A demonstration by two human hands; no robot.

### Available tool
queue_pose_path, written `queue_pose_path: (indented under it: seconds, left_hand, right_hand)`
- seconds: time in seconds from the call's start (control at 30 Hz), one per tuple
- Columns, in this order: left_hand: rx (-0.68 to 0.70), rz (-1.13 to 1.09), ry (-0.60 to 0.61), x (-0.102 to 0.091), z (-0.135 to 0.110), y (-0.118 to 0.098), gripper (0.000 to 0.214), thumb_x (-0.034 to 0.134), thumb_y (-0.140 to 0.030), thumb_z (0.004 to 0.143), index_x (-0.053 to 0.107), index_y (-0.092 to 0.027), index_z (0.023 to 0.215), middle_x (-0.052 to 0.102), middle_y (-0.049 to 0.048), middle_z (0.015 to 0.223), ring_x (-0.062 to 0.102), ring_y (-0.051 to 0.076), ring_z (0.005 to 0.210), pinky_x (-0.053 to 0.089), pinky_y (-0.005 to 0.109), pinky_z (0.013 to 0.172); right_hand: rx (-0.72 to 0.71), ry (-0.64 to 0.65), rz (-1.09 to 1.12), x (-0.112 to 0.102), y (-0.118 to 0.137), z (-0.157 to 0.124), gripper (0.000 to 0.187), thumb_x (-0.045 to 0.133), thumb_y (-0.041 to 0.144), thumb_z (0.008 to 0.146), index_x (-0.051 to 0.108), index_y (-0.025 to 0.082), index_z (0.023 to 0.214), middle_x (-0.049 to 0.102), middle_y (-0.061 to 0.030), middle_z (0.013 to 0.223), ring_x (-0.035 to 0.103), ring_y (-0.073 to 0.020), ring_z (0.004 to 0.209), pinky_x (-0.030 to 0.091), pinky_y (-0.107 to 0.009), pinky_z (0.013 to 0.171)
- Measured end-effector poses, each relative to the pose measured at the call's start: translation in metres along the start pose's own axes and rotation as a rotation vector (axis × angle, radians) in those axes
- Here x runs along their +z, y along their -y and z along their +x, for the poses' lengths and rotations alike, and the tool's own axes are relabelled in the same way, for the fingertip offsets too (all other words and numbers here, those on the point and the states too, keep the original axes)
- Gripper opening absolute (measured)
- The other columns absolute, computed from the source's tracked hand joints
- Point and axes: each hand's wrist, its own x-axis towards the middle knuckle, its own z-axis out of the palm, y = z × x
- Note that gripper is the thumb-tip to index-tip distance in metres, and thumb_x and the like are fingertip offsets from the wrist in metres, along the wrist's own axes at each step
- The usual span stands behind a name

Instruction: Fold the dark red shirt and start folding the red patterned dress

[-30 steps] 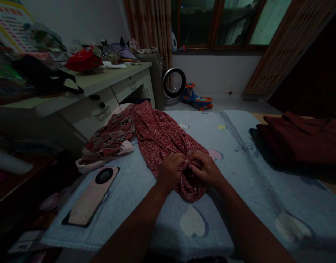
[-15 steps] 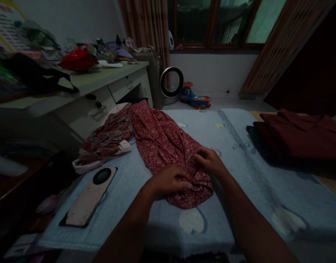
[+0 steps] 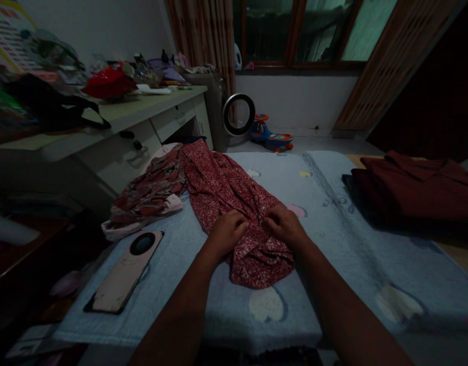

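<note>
A red garment with a small white print lies crumpled along the light blue blanket, its near end bunched in front of me. My left hand pinches a fold of that cloth with curled fingers. My right hand grips the cloth just to the right, a short gap between the two hands. Both forearms reach in from the bottom edge.
A patterned red-and-grey garment lies at the blanket's left edge. A pink phone rests near the left front. Folded dark red clothes sit at the right. A cluttered desk stands left; a toy car is on the floor.
My left hand moved up from the garment's near end to a fold beside my right hand. The bunched near end of the cloth has spread a little flatter.
</note>
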Motion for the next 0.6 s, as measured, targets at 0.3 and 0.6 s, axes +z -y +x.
queue_pose_path:
  seconds: [0.3,0.6]
  left_hand:
    - [0.129,0.103,-0.142,0.023,0.020,0.024,0.043,0.051,0.002,0.080,0.067,-0.019,0.113,0.063,0.0070,0.125,0.059,0.020,0.117,0.048,0.038,0.104]
    - [0.097,0.132,-0.198,0.023,0.022,0.016,0.023,0.055,-0.006,0.087,0.071,-0.019,0.097,0.069,0.0048,0.104,0.064,0.018,0.098,0.052,0.031,0.090]
  right_hand:
    - [-0.059,-0.155,-0.107,0.029,-0.017,0.012,0.033,0.047,0.014,0.090,0.067,0.020,0.116,0.064,-0.0116,0.108,0.054,-0.0254,0.102,0.042,-0.042,0.094]
    - [0.020,-0.144,-0.139,0.034,-0.014,0.013,0.018,0.053,0.015,0.088,0.069,0.020,0.093,0.065,-0.0092,0.094,0.056,-0.0240,0.094,0.042,-0.037,0.089]
